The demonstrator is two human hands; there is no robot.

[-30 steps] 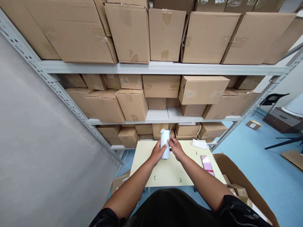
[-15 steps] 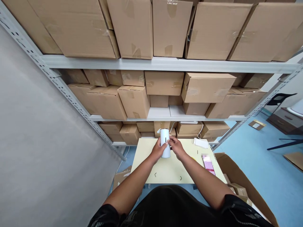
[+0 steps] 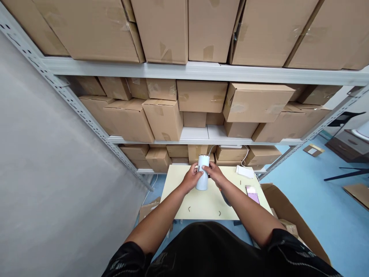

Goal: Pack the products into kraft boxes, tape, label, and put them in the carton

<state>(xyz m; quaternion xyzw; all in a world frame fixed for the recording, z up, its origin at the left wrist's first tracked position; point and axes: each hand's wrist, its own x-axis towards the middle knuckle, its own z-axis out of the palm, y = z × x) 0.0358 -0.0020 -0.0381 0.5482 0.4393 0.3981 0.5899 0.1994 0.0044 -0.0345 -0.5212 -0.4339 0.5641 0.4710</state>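
Note:
A pale bluish-white cylinder (image 3: 203, 184) with a dark slot on its left side stands nearly upright between my hands, above the cream table (image 3: 184, 200). My left hand (image 3: 191, 178) grips its left side, with the thumb across the front. My right hand (image 3: 215, 173) holds the right side, thumb also on the front. The fingers behind the cylinder are hidden. A dark object (image 3: 225, 198) lies partly under my right forearm; I cannot make out its kind.
A phone (image 3: 253, 195) and a white box-like item (image 3: 244, 171) with a cable lie on the table's right side. Shelves with cardboard boxes (image 3: 163, 119) rise behind the table. A large open carton (image 3: 291, 215) stands at the right, and a grey wall (image 3: 52, 173) at the left.
The cylinder has turned in my hands: its dark slot has moved from the front to the left side. The small pale tab at its top left no longer shows. The view has shifted slightly.

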